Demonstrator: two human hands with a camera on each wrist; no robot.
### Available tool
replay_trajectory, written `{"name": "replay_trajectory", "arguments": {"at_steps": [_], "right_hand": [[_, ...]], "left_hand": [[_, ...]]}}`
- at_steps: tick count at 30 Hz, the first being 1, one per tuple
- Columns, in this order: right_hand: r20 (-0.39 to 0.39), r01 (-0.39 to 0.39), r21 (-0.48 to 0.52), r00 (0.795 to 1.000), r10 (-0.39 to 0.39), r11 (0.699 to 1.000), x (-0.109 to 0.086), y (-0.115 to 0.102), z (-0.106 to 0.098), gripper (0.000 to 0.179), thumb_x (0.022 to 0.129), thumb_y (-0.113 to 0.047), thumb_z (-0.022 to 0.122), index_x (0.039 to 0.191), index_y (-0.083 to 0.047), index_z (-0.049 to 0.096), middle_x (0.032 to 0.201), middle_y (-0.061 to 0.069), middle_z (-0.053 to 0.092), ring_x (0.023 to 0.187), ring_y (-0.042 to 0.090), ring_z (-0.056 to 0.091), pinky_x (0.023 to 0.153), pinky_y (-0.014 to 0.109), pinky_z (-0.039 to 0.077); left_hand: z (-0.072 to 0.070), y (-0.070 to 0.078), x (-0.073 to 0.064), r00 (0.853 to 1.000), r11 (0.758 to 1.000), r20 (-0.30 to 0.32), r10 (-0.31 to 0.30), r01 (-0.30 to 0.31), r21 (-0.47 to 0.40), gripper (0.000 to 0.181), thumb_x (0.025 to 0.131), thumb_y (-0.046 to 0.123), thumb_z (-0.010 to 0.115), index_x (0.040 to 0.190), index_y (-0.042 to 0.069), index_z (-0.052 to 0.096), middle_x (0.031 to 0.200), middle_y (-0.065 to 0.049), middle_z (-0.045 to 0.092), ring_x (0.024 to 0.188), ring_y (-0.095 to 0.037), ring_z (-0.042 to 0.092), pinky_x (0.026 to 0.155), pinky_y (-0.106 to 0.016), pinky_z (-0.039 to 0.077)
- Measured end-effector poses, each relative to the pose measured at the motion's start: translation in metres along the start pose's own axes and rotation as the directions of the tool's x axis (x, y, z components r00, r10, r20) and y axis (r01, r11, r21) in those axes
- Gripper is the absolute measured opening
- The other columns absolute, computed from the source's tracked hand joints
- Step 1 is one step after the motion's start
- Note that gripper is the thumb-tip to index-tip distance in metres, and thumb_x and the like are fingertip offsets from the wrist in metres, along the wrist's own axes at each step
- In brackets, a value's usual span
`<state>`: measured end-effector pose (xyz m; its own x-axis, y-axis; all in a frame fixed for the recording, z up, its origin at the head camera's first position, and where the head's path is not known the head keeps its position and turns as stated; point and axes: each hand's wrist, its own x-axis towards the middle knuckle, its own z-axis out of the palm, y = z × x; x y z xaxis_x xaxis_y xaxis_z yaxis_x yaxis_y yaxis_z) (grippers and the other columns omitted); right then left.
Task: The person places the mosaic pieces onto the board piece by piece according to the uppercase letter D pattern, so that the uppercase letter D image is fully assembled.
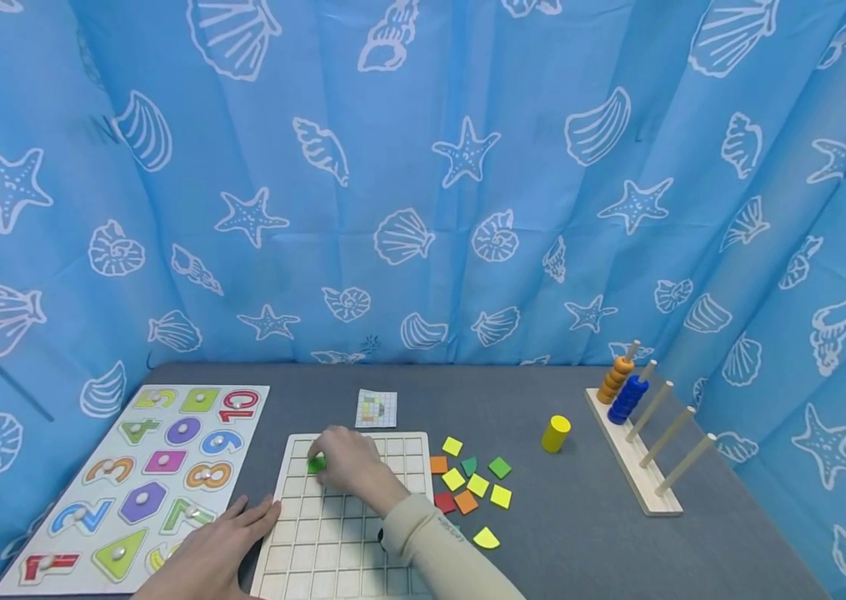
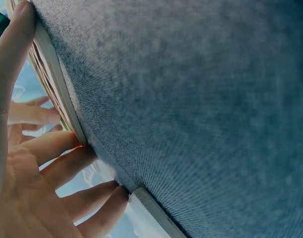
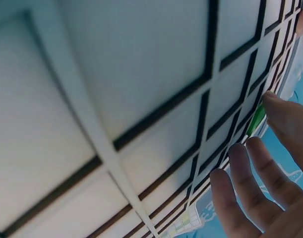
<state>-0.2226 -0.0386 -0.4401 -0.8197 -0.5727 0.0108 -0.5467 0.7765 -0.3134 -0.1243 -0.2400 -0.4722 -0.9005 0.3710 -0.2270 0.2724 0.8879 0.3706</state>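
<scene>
In the upper left part of a wooden grid board (image 1: 302,533), my right hand (image 1: 351,462) pinches a green square tile (image 1: 317,464). The right wrist view shows this green tile (image 3: 257,120) low at the cells, by the tips of the thumb and index finger, while the other fingers (image 3: 240,163) are held apart from it. My left hand (image 1: 220,546) rests at the board's left edge with its fingers fairly straight. In the left wrist view, the fingertips (image 2: 72,141) touch the board's side and the thumb lies along it. Most cells in view hold nothing.
Loose yellow, orange, red and green tiles (image 1: 478,485) lie right of the board. A small pattern card (image 1: 376,409) is behind it. At left lies a number puzzle board (image 1: 238,433). A yellow cylinder (image 1: 555,434) and a peg stand with rings (image 1: 636,467) stand at right.
</scene>
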Motion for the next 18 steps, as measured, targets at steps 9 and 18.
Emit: {"name": "replay_trajectory", "arguments": {"at_steps": [9,18], "right_hand": [[-0.004,0.008,0.018,1.000,-0.008,1.000,-0.010,0.011,-0.019,0.027,0.088,-0.021,0.079,0.116,-0.022,0.079,0.125,0.000,0.072,0.112,0.019,0.070,0.067,0.029,0.056],[-0.005,-0.017,0.037,1.000,0.017,0.999,-0.025,0.045,-0.041,0.028,0.091,-0.023,0.077,0.119,-0.021,0.078,0.123,-0.001,0.073,0.112,0.021,0.069,0.068,0.035,0.054]], "left_hand": [[0.000,-0.003,0.000,0.999,0.999,-0.004,0.039,-0.039,0.003,0.115,0.063,0.068,0.087,0.148,0.000,0.050,0.152,-0.025,0.052,0.132,-0.069,0.042,0.086,-0.075,0.049],[0.002,-0.006,0.000,0.999,0.999,0.001,0.052,-0.052,0.002,0.116,0.064,0.069,0.087,0.148,-0.001,0.050,0.152,-0.026,0.051,0.132,-0.070,0.041,0.085,-0.075,0.049]]}}
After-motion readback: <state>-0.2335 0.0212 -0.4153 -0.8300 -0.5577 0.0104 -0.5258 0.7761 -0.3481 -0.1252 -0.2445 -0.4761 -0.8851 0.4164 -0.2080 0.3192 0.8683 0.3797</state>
